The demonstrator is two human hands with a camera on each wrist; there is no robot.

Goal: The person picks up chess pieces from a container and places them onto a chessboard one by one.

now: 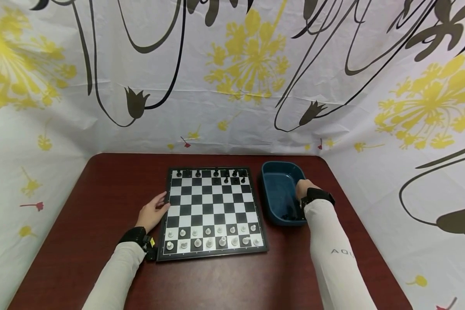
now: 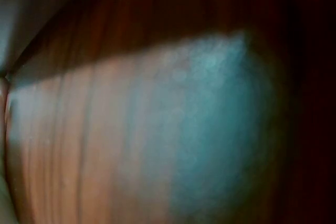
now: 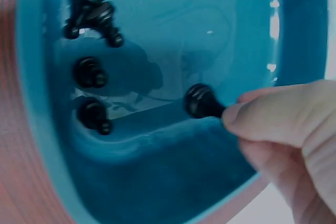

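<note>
The right hand pinched a black chess piece by its tip over the blue tray, a thin hold that could slip, while the left hand rested open-fingered against the chessboard.

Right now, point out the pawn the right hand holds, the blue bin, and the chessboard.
Pawn [image 3: 199,100], right wrist view, on its round dark body just beyond the fingertips.
Bin [image 1: 280,167], head view, on the far rim.
Chessboard [image 1: 210,202], head view, on a bare middle square.
</note>
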